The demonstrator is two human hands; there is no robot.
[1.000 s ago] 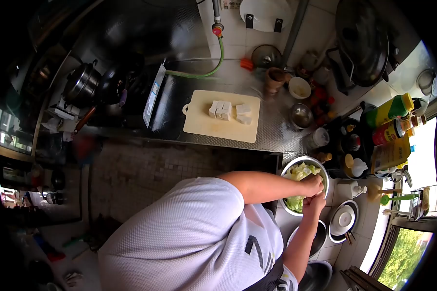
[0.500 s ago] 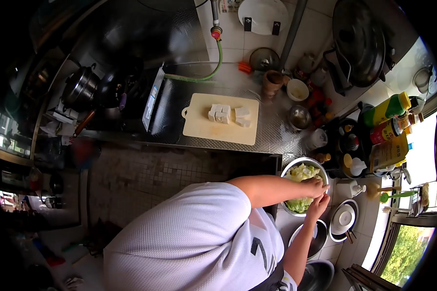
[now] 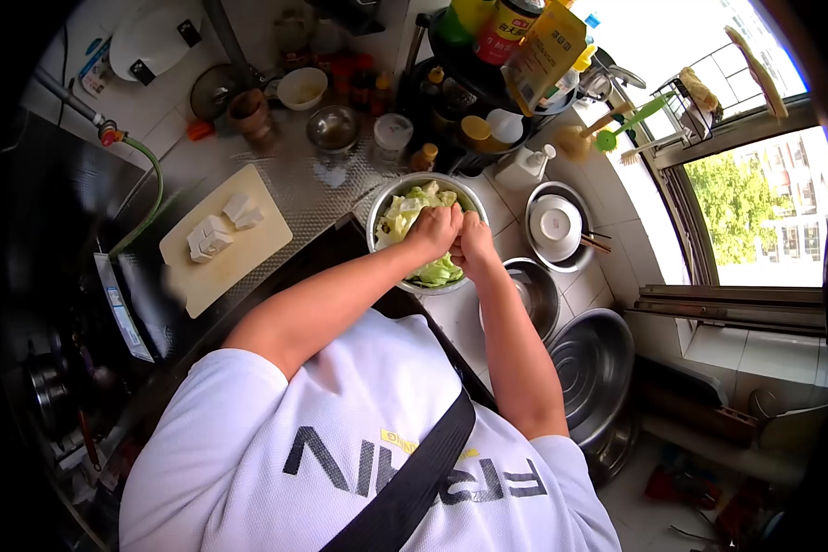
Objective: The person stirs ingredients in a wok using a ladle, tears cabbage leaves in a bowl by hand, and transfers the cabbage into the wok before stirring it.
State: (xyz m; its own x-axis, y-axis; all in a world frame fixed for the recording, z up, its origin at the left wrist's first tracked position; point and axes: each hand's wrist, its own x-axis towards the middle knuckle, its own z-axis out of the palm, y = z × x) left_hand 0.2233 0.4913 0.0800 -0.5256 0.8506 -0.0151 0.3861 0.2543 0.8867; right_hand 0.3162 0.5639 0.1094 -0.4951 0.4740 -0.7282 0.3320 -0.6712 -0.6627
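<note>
My left hand (image 3: 434, 232) and my right hand (image 3: 475, 245) meet over a metal bowl (image 3: 373, 221) of pale green, torn leaves (image 3: 401, 217) that look like cabbage or lettuce. Both hands are closed, knuckles close together, above the bowl's right side. Whatever is between the fingers is hidden from this angle. More leaves (image 3: 437, 271) show below my wrists. To the left, a cream cutting board (image 3: 248, 248) on the metal counter carries white blocks (image 3: 210, 239) that look like tofu, cut into pieces.
Right of the bowl stand a white pump bottle (image 3: 524, 167), a basin holding white bowls (image 3: 556, 225), and a dark metal basin (image 3: 535, 293). A large grey basin (image 3: 593, 363) sits nearer me. Sauce bottles (image 3: 506, 28) crowd a black rack behind, beside the window (image 3: 754, 202).
My view has turned to the right, so the bowl and hands now appear nearer the middle. The hands stay together over the leaves.
</note>
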